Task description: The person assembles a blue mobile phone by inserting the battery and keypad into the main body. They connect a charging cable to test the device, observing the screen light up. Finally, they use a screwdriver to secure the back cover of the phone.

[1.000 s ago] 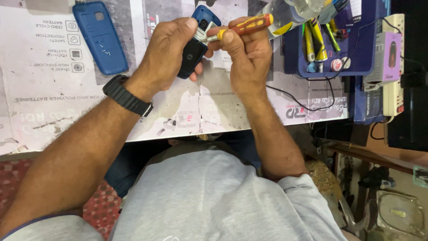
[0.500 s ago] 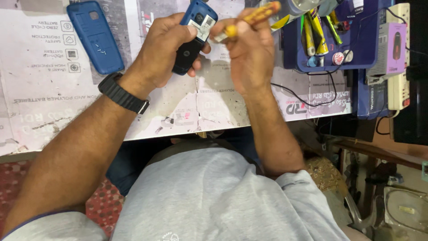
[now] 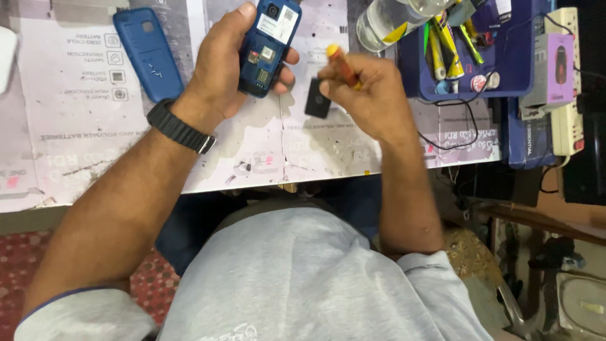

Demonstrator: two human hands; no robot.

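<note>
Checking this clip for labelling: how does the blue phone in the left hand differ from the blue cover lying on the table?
The blue phone is held off the table in the left hand; the blue back cover lies flat and untouched. The phone's back is open, showing labels and contacts; the cover is a plain shell with one small hole. The phone looks thicker than the cover. Both are the same blue, with a similar long outline.

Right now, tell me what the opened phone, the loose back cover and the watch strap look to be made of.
Opened phone in the left hand: blue moulded plastic, faint sheen, bare metal contacts inside. Back cover on the table: likely matching blue plastic, matte, one-piece. Watch strap: black, ribbed, dull; probably rubber or silicone.
</note>
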